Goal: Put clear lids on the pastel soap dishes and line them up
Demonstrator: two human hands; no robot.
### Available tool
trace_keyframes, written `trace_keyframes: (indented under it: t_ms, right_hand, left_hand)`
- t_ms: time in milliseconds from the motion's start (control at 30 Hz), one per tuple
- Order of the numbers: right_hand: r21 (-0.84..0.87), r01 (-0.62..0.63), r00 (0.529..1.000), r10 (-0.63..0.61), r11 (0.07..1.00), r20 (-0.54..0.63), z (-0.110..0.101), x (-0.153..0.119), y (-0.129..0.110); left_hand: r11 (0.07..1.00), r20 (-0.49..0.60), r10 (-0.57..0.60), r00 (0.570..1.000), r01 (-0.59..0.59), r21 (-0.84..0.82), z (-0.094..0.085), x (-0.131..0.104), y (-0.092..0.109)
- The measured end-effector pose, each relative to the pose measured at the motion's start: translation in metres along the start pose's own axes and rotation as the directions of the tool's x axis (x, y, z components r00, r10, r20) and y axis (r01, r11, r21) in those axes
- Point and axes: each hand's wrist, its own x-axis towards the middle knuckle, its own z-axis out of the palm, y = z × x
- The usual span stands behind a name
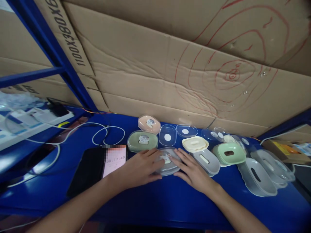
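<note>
A grey oval soap dish (167, 170) with a clear lid sits on the blue surface in front of me. My left hand (143, 166) grips its left side, fingers over the lid and thumb low at the front. Around the right side curl the fingers of my right hand (195, 170), with fingertips on the lid. A round label and a pale insert show through the lid between the hands. Beside my right hand lies an uncovered grey dish (207, 163) with a pale bar in its slot. A lidded green dish (143, 142) stands behind my left hand.
Farther back are a lidded peach dish (149, 124), clear lids (167, 135), a cream piece (194, 144) and a light-green dish (229, 153). Larger grey dishes (259, 178) stand at right. A phone (115, 158) showing a timer, a black device (86, 171) and white cables (96, 124) lie left.
</note>
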Motion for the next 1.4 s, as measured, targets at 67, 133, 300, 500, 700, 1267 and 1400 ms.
trace_keyframes:
  t_ms: [67, 133, 300, 500, 700, 1267, 1400]
  right_hand:
    - [-0.046, 0.028, 0.999, -0.030, 0.999, -0.025, 0.002, 0.001, 0.000]
    - [-0.077, 0.045, 0.998, -0.048, 0.996, -0.045, 0.004, 0.001, -0.001]
    - [-0.090, 0.069, 0.993, -0.077, 0.994, -0.085, 0.008, 0.000, 0.000]
    - [0.002, 0.027, 0.999, -0.027, 1.000, -0.041, 0.001, 0.000, -0.001]
    - [0.025, -0.159, 0.973, 0.161, 0.987, -0.163, -0.032, -0.004, 0.016]
    - [0.229, -0.324, 0.840, 0.390, 0.918, -0.377, -0.039, -0.010, 0.015]
    - [0.515, -0.430, 0.757, 0.607, 0.741, -0.242, -0.025, -0.007, 0.011]
  left_hand:
    - [1.000, 0.017, 0.022, 1.000, -0.022, 0.016, -0.001, -0.001, -0.001]
    - [1.000, 0.026, 0.022, 0.999, -0.023, 0.017, -0.002, -0.001, -0.001]
    - [1.000, 0.067, -0.003, 0.998, 0.002, 0.012, -0.001, 0.000, 0.001]
    - [0.990, 0.061, -0.100, 0.993, 0.105, -0.096, 0.012, 0.004, 0.008]
    - [0.937, 0.058, -0.152, 0.987, 0.162, -0.308, 0.003, 0.001, 0.008]
    - [0.612, -0.124, -0.787, 0.605, 0.791, -0.026, -0.006, -0.055, -0.145]
    - [0.578, -0.031, -0.816, 0.577, 0.816, -0.023, 0.001, -0.058, -0.149]
